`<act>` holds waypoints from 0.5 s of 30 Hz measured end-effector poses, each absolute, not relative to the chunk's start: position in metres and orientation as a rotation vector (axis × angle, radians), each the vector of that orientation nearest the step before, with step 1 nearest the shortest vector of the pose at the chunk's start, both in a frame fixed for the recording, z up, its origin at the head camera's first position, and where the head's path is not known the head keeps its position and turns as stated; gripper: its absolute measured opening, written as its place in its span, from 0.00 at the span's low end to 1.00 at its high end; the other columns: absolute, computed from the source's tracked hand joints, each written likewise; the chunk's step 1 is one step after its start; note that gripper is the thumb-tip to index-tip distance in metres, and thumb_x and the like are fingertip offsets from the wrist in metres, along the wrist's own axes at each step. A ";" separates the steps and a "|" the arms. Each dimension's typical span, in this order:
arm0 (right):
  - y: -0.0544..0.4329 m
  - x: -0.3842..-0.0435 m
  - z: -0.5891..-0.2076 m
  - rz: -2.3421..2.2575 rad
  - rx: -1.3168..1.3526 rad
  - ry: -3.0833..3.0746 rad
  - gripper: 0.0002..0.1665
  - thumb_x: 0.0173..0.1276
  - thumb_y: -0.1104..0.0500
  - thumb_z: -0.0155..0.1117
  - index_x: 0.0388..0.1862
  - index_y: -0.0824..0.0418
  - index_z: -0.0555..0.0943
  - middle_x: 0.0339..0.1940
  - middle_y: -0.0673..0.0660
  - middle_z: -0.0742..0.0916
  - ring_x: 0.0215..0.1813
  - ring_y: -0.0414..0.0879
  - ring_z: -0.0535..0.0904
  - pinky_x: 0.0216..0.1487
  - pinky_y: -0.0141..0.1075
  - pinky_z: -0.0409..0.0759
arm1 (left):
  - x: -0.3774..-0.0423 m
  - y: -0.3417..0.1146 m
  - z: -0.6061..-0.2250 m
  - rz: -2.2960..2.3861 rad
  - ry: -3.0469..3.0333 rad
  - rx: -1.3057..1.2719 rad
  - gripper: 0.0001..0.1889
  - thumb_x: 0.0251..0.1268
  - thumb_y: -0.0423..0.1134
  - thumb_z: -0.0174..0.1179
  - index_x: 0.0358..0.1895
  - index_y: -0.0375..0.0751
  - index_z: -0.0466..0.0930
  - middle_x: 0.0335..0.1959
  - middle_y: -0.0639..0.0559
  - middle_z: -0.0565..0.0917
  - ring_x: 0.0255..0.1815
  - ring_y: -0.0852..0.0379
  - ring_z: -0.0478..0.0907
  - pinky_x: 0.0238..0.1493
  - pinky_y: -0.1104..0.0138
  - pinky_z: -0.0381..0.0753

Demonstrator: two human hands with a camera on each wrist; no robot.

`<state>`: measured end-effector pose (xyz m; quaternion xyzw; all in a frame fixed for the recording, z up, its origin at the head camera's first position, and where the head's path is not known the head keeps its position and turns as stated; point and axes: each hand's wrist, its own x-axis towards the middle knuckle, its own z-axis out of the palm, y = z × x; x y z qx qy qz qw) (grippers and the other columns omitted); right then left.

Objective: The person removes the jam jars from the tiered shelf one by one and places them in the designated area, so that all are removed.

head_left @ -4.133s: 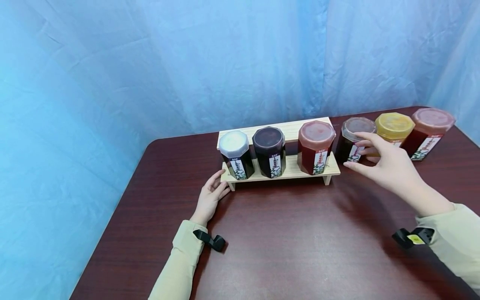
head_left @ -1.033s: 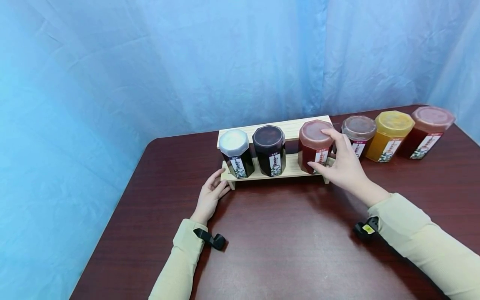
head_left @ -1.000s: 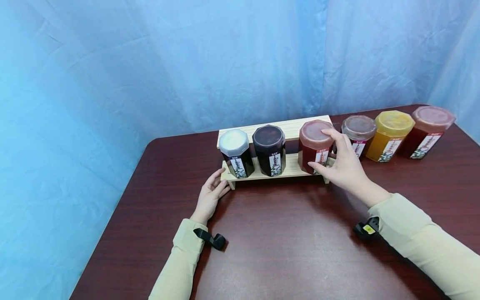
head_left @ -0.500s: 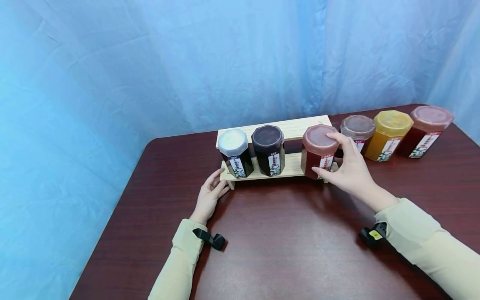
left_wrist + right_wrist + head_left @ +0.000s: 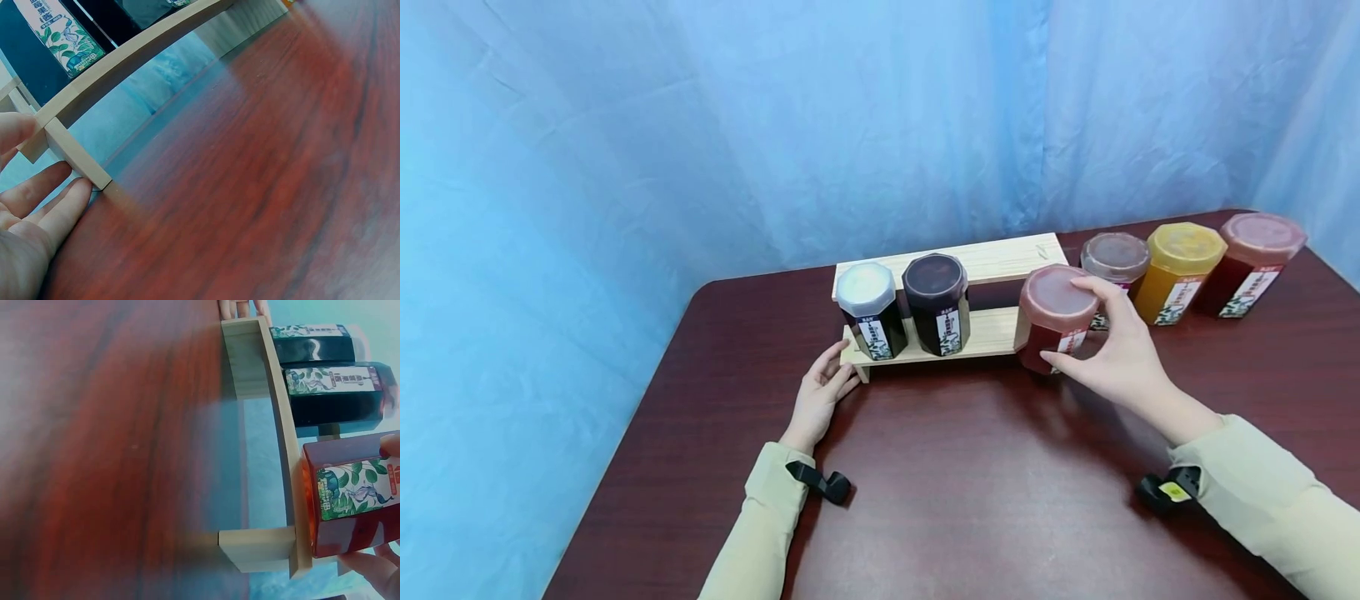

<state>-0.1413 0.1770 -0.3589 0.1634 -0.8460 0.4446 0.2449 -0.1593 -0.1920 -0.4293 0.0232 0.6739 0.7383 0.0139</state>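
Note:
My right hand (image 5: 1123,358) grips a red jar (image 5: 1051,321) with a pinkish lid, thumb at the front and fingers at the lid's far side. The jar leans slightly at the right end of a two-step wooden rack (image 5: 992,330); in the right wrist view its base (image 5: 311,506) is right at the lower board's edge. My left hand (image 5: 817,398) holds the rack's left end, its thumb at the board's corner and its other fingers beside the leg (image 5: 78,156). On the lower step stand a white-lidded dark jar (image 5: 872,312) and a dark-lidded one (image 5: 937,304).
Right of the rack, on the dark red table (image 5: 925,483), stand a dark jar with a greyish lid (image 5: 1115,257), a yellow jar (image 5: 1178,271) and another red jar (image 5: 1251,265). A blue curtain (image 5: 850,125) hangs behind the table.
My right hand first reached near the greyish-lidded jar, then went left to the red jar on the rack. It has since drawn that jar rightward and nearer me. The left hand has kept still.

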 end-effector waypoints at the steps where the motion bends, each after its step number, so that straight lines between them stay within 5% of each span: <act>1: 0.179 -0.139 -0.360 1.216 0.443 -2.301 0.56 0.35 0.72 0.80 0.66 0.58 0.65 0.61 0.52 0.74 0.55 0.34 0.69 0.51 0.13 0.64 | -0.159 -0.192 -0.429 2.302 2.096 0.072 0.24 0.71 0.29 0.48 0.69 0.36 0.61 0.53 0.43 0.75 0.50 0.61 0.78 0.53 0.66 0.78; 6: 0.190 -0.128 -0.361 1.217 0.391 -2.267 0.55 0.32 0.75 0.79 0.64 0.62 0.67 0.54 0.27 0.67 0.45 0.21 0.68 0.41 0.11 0.67 | -0.159 -0.191 -0.429 2.314 2.084 0.083 0.24 0.71 0.28 0.47 0.69 0.35 0.61 0.54 0.43 0.74 0.49 0.63 0.78 0.51 0.68 0.78; 15: 0.224 -0.119 -0.361 1.285 0.318 -2.289 0.58 0.31 0.80 0.76 0.66 0.62 0.65 0.53 0.31 0.71 0.35 0.20 0.73 0.32 0.13 0.73 | -0.159 -0.191 -0.429 2.329 2.070 0.084 0.24 0.71 0.28 0.47 0.69 0.33 0.60 0.56 0.41 0.73 0.48 0.63 0.78 0.50 0.69 0.79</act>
